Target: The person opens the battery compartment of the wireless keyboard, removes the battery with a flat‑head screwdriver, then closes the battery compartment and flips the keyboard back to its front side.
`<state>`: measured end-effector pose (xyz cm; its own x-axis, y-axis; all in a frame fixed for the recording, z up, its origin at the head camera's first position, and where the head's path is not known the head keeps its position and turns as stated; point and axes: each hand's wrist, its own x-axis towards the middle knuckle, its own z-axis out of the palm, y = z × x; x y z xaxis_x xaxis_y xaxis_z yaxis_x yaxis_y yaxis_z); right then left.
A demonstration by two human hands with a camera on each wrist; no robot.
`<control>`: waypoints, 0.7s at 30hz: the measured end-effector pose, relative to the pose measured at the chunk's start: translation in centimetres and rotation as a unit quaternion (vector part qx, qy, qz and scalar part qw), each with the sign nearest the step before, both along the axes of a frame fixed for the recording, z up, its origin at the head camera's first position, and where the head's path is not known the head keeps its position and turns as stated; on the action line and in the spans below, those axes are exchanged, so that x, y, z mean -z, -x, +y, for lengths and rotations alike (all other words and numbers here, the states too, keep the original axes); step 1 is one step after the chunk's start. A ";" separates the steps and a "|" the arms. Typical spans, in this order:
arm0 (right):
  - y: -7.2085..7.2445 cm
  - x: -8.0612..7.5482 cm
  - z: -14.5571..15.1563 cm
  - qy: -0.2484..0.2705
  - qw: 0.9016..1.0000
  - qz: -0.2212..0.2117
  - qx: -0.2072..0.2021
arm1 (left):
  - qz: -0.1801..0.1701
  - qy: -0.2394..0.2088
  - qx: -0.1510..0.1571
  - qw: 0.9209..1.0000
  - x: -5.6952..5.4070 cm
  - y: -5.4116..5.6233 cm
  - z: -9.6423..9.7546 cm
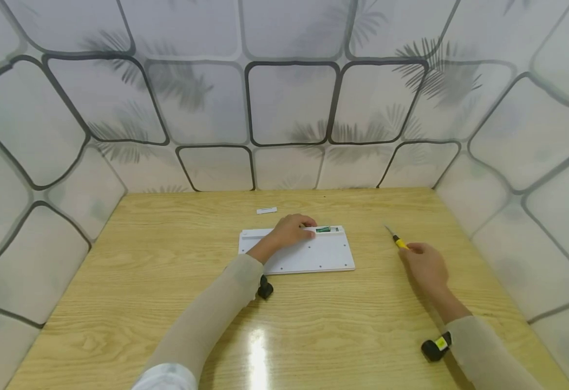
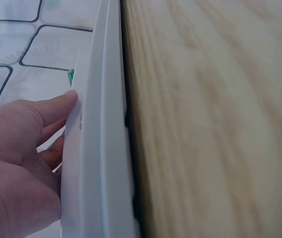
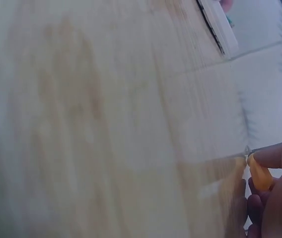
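One white keyboard (image 1: pixel 323 257) lies underside up on the wooden table (image 1: pixel 118 303), its raised ridge along the far edge. An uncovered bay (image 1: pixel 335 229) near the right end of that ridge shows a green battery (image 1: pixel 323 230); whether another sits under the fingers cannot be told. A small white strip (image 1: pixel 267 210) lies on the table beyond the keyboard, apart from it.

Handling, as judged: the keyboard looks light, thin and stiff, with smooth plastic that may slide on the varnished wood. The ridge is the thickest part and offers the surest hold; the thin near edge gives less purchase, and the bay's walls look the most delicate. The battery should be hard, small and apt to roll if loose.

Grip, left hand (image 1: pixel 291 230): thumb on the near side of the ridge, fingers bent over beyond it, just left of the visible battery; the gap is no wider than the ridge. Pressure cannot be read.

Grip, right hand (image 1: pixel 427 268): well apart from the keyboard, to its right, thumb and fingers closed around the yellow handle of a screwdriver (image 1: pixel 401 244), its shaft pointing away from the person, towards the wall (image 1: pixel 294 103)
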<state>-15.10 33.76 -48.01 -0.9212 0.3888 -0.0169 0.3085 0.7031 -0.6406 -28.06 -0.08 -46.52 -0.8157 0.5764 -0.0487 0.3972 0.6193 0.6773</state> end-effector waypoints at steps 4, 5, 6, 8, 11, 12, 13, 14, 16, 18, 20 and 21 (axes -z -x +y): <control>0.1 0.2 0.0 -0.017 1.000 0.004 -0.013 | -0.004 0.001 -0.001 1.000 0.0 0.0 0.0; 0.1 0.4 0.0 -0.022 1.000 0.006 -0.016 | -0.004 0.000 -0.001 1.000 0.0 -0.1 0.0; 0.2 0.5 0.1 -0.027 0.999 0.008 -0.018 | -0.003 0.000 -0.001 1.000 -0.1 -0.1 -0.1; 0.3 0.7 0.0 -0.034 0.999 0.010 -0.022 | -0.004 -0.001 -0.002 1.000 -0.1 -0.1 -0.1; 0.3 0.8 -0.1 -0.043 0.999 0.012 -0.025 | -0.003 -0.002 -0.001 1.000 -0.1 -0.1 -0.2; 0.3 0.8 -0.2 -0.043 0.999 0.012 -0.025 | -0.003 -0.003 0.000 1.000 -0.1 -0.2 -0.2; 0.3 0.7 -0.2 -0.043 0.999 0.012 -0.025 | -0.004 -0.004 0.000 1.000 -0.1 -0.2 -0.2; 0.3 0.8 -0.2 -0.045 0.999 0.012 -0.025 | -0.003 -0.004 0.001 1.000 -0.1 -0.1 -0.2; 0.3 0.8 -0.2 -0.046 0.999 0.012 -0.024 | -0.003 -0.005 0.001 1.000 0.0 -0.1 -0.2; 0.4 0.9 -0.2 -0.046 0.999 0.012 -0.023 | -0.004 -0.007 0.000 1.000 0.1 -0.1 -0.2; 0.4 0.9 -0.2 -0.048 0.998 0.012 -0.024 | -0.005 -0.007 -0.001 1.000 0.1 -0.1 -0.1; 0.4 0.9 -0.2 -0.048 0.998 0.012 -0.025 | -0.006 -0.008 -0.001 1.000 0.1 -0.1 -0.1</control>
<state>-15.49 33.56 -48.91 -0.9392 0.3410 0.0406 0.2566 0.7756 -0.5767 -28.01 -0.23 -46.60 -0.8161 0.5759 -0.0486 0.3883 0.6086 0.6920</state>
